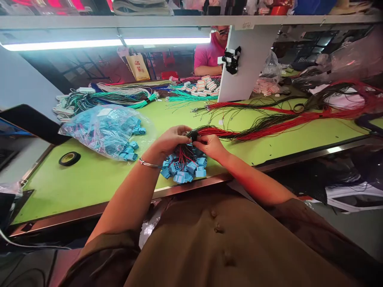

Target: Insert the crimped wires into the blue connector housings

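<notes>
Your left hand (170, 141) and right hand (211, 145) both grip a red-and-black wire bundle (269, 123) trailing off to your right, its blue connectors (184, 169) heaped just below your fingers.

Fingertips of the left hand (170, 140) are buried behind the wires (269, 123), so the grip can't be judged. The right hand (211, 145) covers the wire ends. The bag (104, 129) blurs its contents. The person (209, 54) across the bench (89, 179) is half hidden by a board (248, 67).
</notes>
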Demonstrator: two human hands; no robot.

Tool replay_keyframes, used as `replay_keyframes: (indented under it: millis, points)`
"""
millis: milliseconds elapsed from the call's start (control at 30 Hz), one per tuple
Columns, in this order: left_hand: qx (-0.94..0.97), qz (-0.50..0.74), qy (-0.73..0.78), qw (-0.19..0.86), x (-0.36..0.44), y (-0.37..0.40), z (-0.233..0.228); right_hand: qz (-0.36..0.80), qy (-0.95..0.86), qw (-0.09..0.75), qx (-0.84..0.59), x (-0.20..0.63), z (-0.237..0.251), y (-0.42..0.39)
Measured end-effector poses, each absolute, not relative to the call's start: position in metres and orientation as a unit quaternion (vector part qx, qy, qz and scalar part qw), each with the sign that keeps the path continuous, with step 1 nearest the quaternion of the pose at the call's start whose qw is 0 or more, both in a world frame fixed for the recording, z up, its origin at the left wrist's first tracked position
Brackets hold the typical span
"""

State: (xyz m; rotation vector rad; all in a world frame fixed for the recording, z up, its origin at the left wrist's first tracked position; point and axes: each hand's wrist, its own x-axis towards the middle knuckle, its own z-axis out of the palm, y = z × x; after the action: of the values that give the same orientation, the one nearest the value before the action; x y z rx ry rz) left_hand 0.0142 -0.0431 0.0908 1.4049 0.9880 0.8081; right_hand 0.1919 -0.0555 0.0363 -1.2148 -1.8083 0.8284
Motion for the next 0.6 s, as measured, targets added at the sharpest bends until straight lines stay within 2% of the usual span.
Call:
replay_keyframes:
  millis: [100, 233, 333, 400, 500, 600]
  points:
    - [0.599, 0.365, 0.403, 0.588, 0.009, -0.045, 0.09, 0.262, -0.747, 0.362, -0.492, 0.203, 0.05, -0.07]
    - [0.65, 0.414, 0.442, 0.46, 0.012, -0.049, 0.083, 0.212, -0.823, 0.278, -0.447, 0.203, 0.081, -0.098]
    - [0.673, 0.437, 0.448, 0.394, 0.015, -0.055, 0.074, 0.223, -0.867, 0.226, -0.384, 0.188, 0.112, -0.108]
    - [0.689, 0.446, 0.456, 0.343, 0.015, -0.059, 0.069, 0.263, -0.857, 0.243, -0.37, 0.176, 0.132, -0.099]
    - [0.699, 0.446, 0.496, 0.258, 0.016, -0.066, 0.064, 0.348, -0.765, 0.335, -0.426, 0.16, 0.146, -0.059]
    - [0.701, 0.433, 0.532, 0.193, 0.019, -0.073, 0.06, 0.376, -0.728, 0.294, -0.492, 0.152, 0.141, -0.014]
